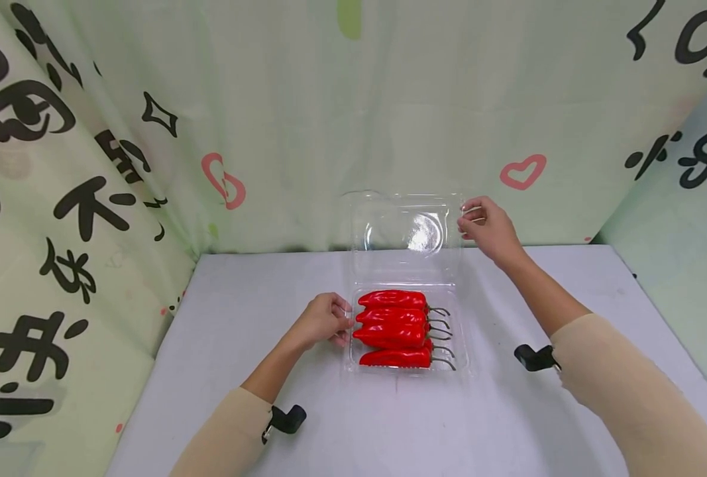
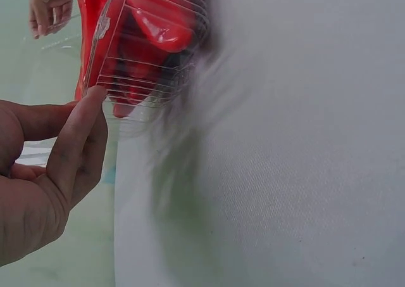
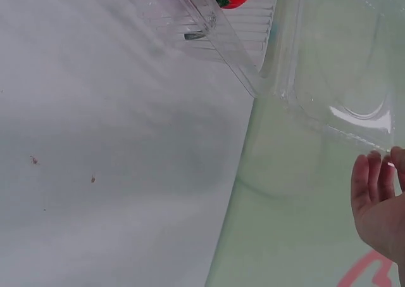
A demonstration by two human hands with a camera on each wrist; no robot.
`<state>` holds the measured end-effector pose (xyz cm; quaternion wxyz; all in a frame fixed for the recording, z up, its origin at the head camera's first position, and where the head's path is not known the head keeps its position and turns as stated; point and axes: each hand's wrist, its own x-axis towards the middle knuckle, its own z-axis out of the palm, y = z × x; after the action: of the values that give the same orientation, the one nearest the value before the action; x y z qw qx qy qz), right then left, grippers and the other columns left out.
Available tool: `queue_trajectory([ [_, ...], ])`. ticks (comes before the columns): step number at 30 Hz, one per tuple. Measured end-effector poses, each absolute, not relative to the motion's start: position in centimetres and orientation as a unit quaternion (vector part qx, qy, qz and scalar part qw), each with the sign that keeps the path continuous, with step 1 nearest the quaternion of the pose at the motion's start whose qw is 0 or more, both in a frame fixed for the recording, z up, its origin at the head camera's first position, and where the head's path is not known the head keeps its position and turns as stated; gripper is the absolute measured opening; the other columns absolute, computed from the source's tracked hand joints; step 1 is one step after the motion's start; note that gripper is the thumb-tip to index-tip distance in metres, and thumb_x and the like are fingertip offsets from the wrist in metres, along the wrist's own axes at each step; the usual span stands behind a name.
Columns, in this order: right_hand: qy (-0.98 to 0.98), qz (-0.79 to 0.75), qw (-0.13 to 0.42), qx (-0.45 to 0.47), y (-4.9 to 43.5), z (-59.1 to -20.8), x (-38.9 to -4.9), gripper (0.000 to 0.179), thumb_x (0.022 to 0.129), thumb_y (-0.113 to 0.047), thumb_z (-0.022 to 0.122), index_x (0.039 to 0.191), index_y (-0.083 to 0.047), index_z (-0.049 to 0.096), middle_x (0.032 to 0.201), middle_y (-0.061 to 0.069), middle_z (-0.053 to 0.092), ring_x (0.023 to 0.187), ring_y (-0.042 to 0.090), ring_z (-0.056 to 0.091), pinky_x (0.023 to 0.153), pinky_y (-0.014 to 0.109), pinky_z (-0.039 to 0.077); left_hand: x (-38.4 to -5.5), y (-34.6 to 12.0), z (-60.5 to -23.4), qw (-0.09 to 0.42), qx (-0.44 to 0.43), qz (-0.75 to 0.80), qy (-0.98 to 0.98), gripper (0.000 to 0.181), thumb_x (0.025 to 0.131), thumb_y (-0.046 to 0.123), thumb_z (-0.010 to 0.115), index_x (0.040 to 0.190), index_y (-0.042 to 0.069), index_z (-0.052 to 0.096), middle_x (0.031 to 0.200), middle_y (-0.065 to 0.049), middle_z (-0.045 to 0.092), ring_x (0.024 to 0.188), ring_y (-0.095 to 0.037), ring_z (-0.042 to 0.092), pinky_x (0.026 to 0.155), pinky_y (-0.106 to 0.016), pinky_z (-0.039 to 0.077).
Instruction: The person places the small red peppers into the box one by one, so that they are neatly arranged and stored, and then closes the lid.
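A clear plastic clamshell box (image 1: pixel 462 331) lies on the table with its lid (image 1: pixel 389 228) raised upright at the back. Several red peppers (image 1: pixel 391 334) with thin stems pointing right are stacked in the base. My left hand (image 1: pixel 323 319) pinches the left rim of the base between thumb and fingers; the left wrist view shows the ribbed side wall (image 2: pixel 142 78) just beyond the fingertips. At the lid's right edge, my right hand (image 1: pixel 489 228) pinches the plastic near its upper corner, as the right wrist view (image 3: pixel 380 198) also shows.
The box stands on a white table (image 1: pixel 258 285) near its back edge. A pale green printed curtain (image 1: pixel 293 132) hangs behind and to both sides. Each sleeve bears a small black wrist camera, one at left (image 1: pixel 289 419) and one at right (image 1: pixel 534 358).
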<state>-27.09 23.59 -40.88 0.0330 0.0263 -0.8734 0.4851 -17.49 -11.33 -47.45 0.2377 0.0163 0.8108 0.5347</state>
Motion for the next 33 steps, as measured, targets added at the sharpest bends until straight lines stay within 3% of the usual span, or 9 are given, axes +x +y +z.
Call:
queue_trajectory([
  [6,-0.883,0.463,0.058,0.055,23.7,-40.4,-26.5,0.031,0.104,-0.016,0.062,0.129,0.000,0.051,0.113,0.017,0.060,0.102,0.028,0.068,0.077,0.006,0.054,-17.9,-11.4,-47.5,0.234,0.007,0.533,0.813,0.027,0.094,0.006,0.073,0.114,-0.001,0.057,0.089,-0.015,0.064,0.061,-0.021,0.071,0.060,-0.029,0.063],
  [11,-0.892,0.440,0.077,0.072,23.8,-40.1,-25.8,0.025,0.103,-0.015,0.064,0.122,-0.003,0.052,0.111,0.015,0.062,0.095,0.012,0.065,0.076,0.002,0.050,-18.4,-11.4,-47.7,0.236,0.002,0.535,0.812,0.026,0.095,0.008,0.073,0.114,0.001,0.057,0.089,-0.014,0.064,0.060,-0.021,0.070,0.061,-0.030,0.063],
  [21,-0.899,0.411,0.114,0.100,24.3,-40.0,-23.9,0.021,0.100,-0.015,0.068,0.115,-0.004,0.057,0.107,0.015,0.067,0.101,0.028,0.067,0.074,0.002,0.046,-18.9,-11.4,-47.7,0.235,0.000,0.539,0.809,0.027,0.095,0.006,0.073,0.116,-0.001,0.058,0.089,-0.015,0.067,0.061,-0.020,0.071,0.060,-0.028,0.063],
  [26,-0.898,0.407,0.128,0.110,24.5,-40.1,-23.0,0.019,0.098,-0.012,0.071,0.111,-0.004,0.060,0.105,0.013,0.067,0.102,0.028,0.067,0.076,0.000,0.047,-19.0,-11.4,-47.6,0.236,-0.002,0.540,0.808,0.027,0.095,0.007,0.073,0.115,0.000,0.057,0.088,-0.015,0.066,0.059,-0.020,0.070,0.060,-0.028,0.062],
  [29,-0.897,0.403,0.138,0.118,24.6,-40.1,-22.5,0.017,0.096,-0.009,0.073,0.108,-0.004,0.061,0.102,0.010,0.067,0.100,0.022,0.068,0.078,0.000,0.047,-19.0,-11.4,-47.5,0.237,-0.002,0.542,0.806,0.027,0.095,0.007,0.073,0.115,-0.001,0.057,0.087,-0.014,0.066,0.058,-0.019,0.070,0.060,-0.029,0.063],
  [33,-0.894,0.402,0.146,0.133,24.8,-40.2,-21.6,0.017,0.095,-0.007,0.074,0.106,-0.003,0.062,0.099,0.009,0.067,0.095,0.004,0.065,0.081,-0.002,0.047,-19.0,-11.4,-47.6,0.238,-0.002,0.544,0.805,0.028,0.095,0.007,0.073,0.117,-0.001,0.058,0.087,-0.015,0.066,0.059,-0.020,0.070,0.062,-0.030,0.063],
])
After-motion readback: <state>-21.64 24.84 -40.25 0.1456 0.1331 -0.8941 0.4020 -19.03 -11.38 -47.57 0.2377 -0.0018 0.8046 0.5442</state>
